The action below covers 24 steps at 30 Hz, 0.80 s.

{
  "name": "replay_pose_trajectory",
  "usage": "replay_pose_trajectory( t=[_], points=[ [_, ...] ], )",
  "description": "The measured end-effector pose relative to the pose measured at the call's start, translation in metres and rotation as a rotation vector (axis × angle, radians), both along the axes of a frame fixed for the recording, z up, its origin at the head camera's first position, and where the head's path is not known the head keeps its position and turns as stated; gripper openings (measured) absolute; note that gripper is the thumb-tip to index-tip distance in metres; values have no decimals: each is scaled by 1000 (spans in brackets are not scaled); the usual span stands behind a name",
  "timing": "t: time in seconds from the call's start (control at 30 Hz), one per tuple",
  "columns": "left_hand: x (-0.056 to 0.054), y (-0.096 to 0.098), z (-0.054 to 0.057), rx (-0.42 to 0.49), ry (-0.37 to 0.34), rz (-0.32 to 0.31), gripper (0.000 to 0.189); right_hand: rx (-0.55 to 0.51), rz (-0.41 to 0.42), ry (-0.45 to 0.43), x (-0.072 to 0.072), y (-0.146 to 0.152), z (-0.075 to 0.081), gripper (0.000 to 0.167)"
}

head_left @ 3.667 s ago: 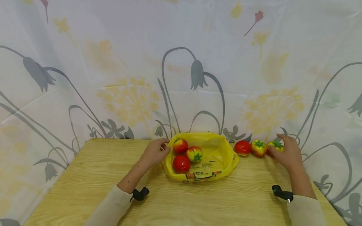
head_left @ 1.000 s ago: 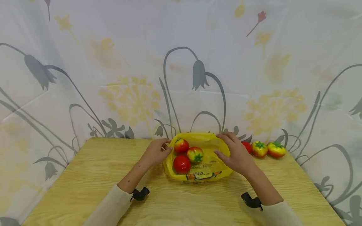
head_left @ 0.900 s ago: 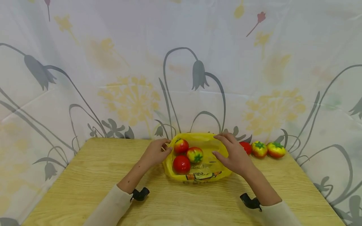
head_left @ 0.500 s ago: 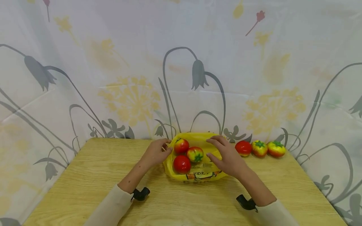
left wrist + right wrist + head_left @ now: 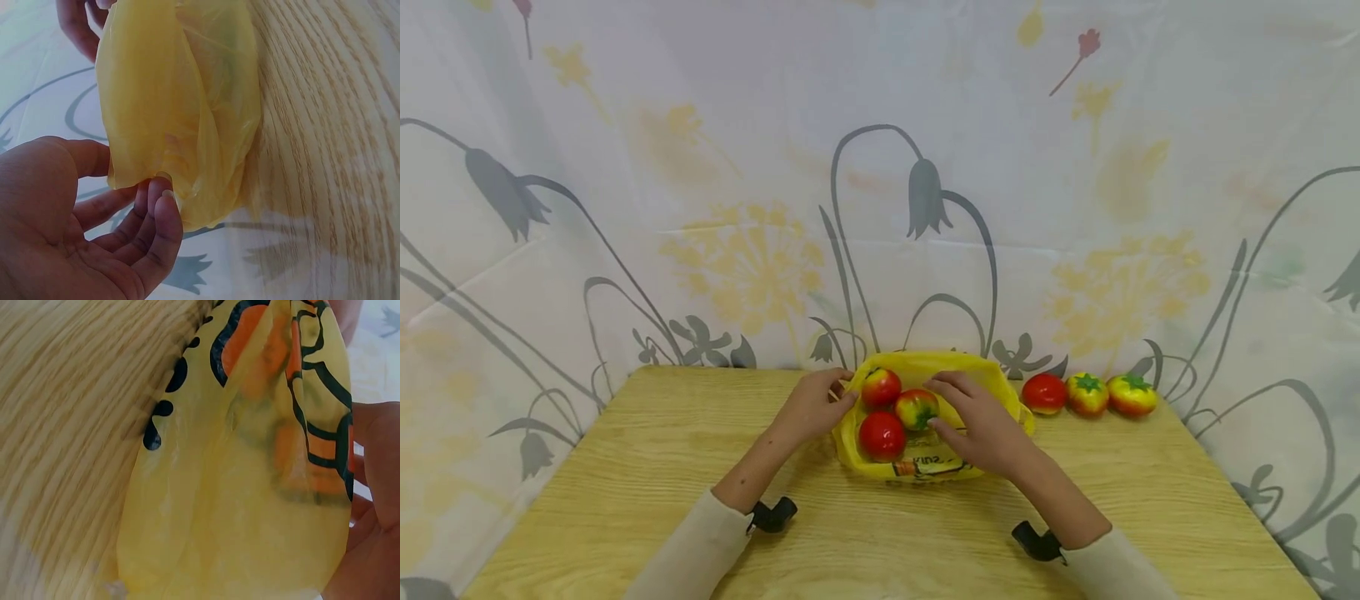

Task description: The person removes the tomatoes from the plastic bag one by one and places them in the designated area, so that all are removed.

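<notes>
A yellow plastic bag (image 5: 973,383) stands with its mouth open on the table. Inside, at its left, are three toy tomatoes: a red-yellow one (image 5: 881,387), a red one (image 5: 882,437), and a yellow-red one (image 5: 914,409) with a green calyx. My left hand (image 5: 808,408) pinches the bag's left rim; its fingers curl at the plastic in the left wrist view. My right hand (image 5: 981,427) reaches into the bag from the right, thumb and fingers apart, with the fingertips at the right edge of the yellow-red tomato. Whether they touch it I cannot tell.
Right of the bag, in a row near the table's back edge, lie a red tomato (image 5: 1043,393) and two yellow-red ones, the middle tomato (image 5: 1087,394) and the end tomato (image 5: 1132,396). A flower-patterned cloth (image 5: 700,167) hangs behind the wooden table (image 5: 880,542).
My right hand has left the end tomato of the row, come to the bag's right rim, then moved left inside toward the yellow-red tomato. The left hand stays at the left rim.
</notes>
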<state>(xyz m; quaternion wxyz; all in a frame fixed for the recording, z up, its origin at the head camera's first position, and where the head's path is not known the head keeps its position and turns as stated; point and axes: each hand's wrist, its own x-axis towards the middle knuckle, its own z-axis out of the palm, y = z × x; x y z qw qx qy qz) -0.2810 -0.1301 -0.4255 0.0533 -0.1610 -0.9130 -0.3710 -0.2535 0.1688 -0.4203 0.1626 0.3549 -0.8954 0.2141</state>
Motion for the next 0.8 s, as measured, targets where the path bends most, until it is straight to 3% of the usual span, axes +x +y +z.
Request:
replay_pose_trajectory(
  t=[0.23, 0.5, 0.8],
  points=[
    [2, -1, -2, 3, 2, -6, 35, 11, 9, 3, 0, -9, -4, 53],
    [-1, 0, -1, 3, 3, -10, 33, 133, 7, -10, -3, -12, -7, 55],
    [-3, 1, 2, -4, 14, -18, 33, 112, 64, -28, -8, -11, -15, 58]
  ],
)
